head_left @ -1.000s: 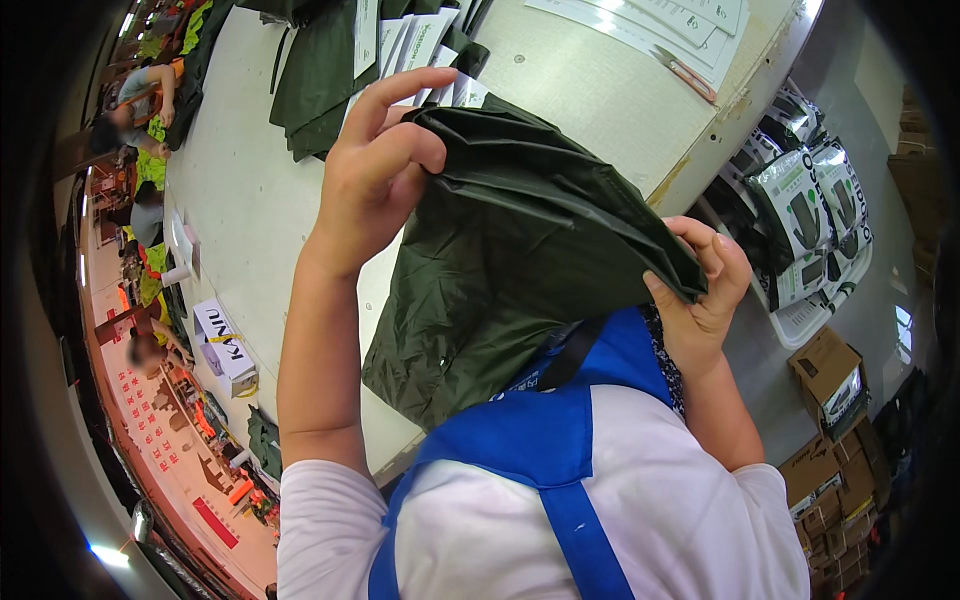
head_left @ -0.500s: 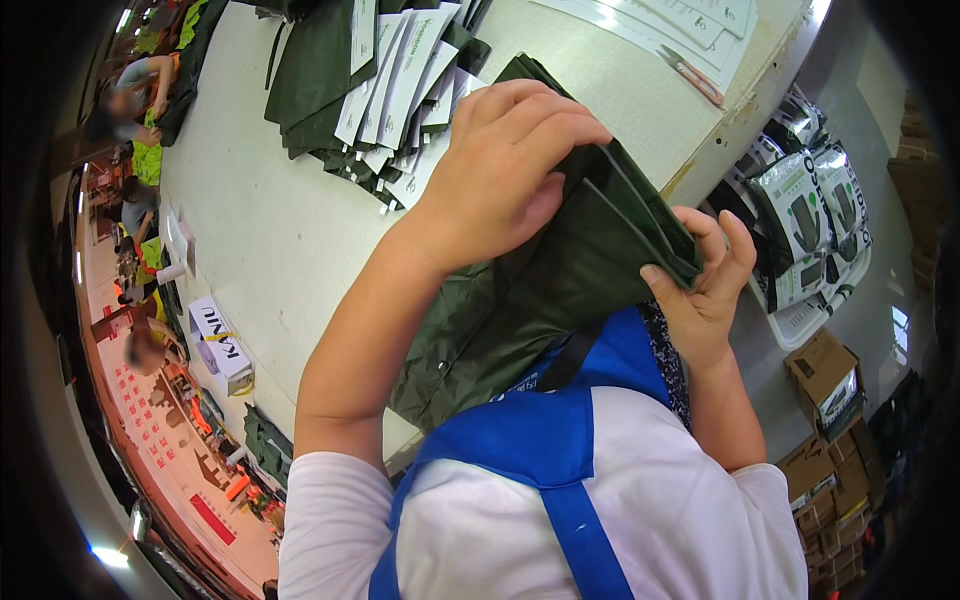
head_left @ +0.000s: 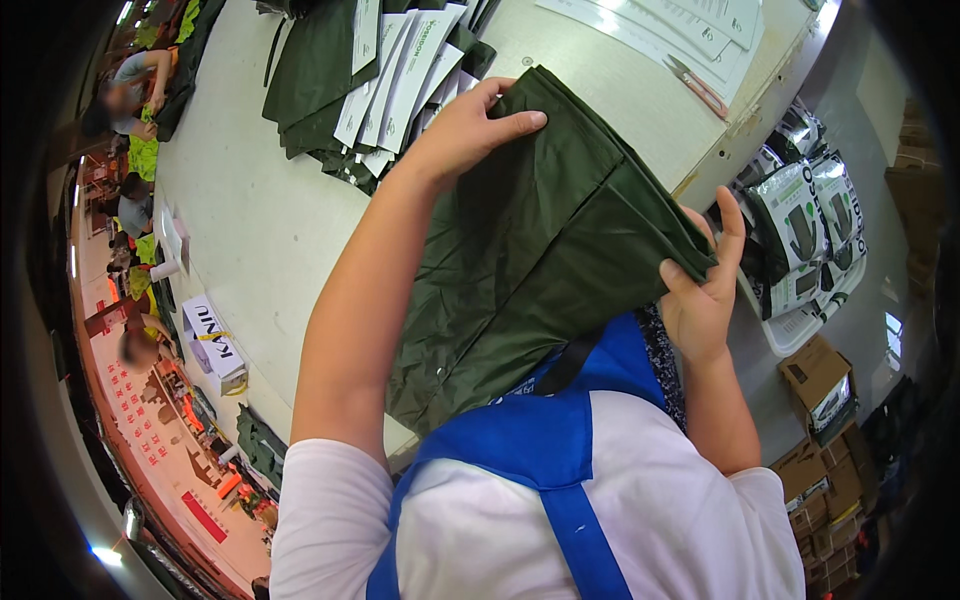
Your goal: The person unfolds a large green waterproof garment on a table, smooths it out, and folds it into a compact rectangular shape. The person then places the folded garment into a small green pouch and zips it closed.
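Observation:
A dark green folded piece of coated fabric (head_left: 540, 230) lies across the table's near edge and over my lap. It has a long crease and a small round snap near its lower left; which garment it is cannot be told. My left hand (head_left: 470, 130) holds its far left corner, thumb on top and the other fingers partly hidden at the edge. At the right end, my right hand (head_left: 705, 290) pinches the layered corner between thumb and fingers, one finger pointing up. Just beyond my left hand lies a pile of dark green pieces (head_left: 315, 80) with white printed cards (head_left: 400, 80).
Scissors (head_left: 697, 85) and paper sheets (head_left: 690, 30) lie at the table's far right. Packaged goods fill a white bin (head_left: 790, 335) beside the table, with cardboard boxes (head_left: 820, 380) below. A white box (head_left: 212, 345) stands at the left edge; other people (head_left: 135, 90) work farther left.
My left hand has moved left and opened out from over the fabric's top edge to its far corner. The fabric now lies flatter and wider, its layers closed together. My right hand stays at its corner.

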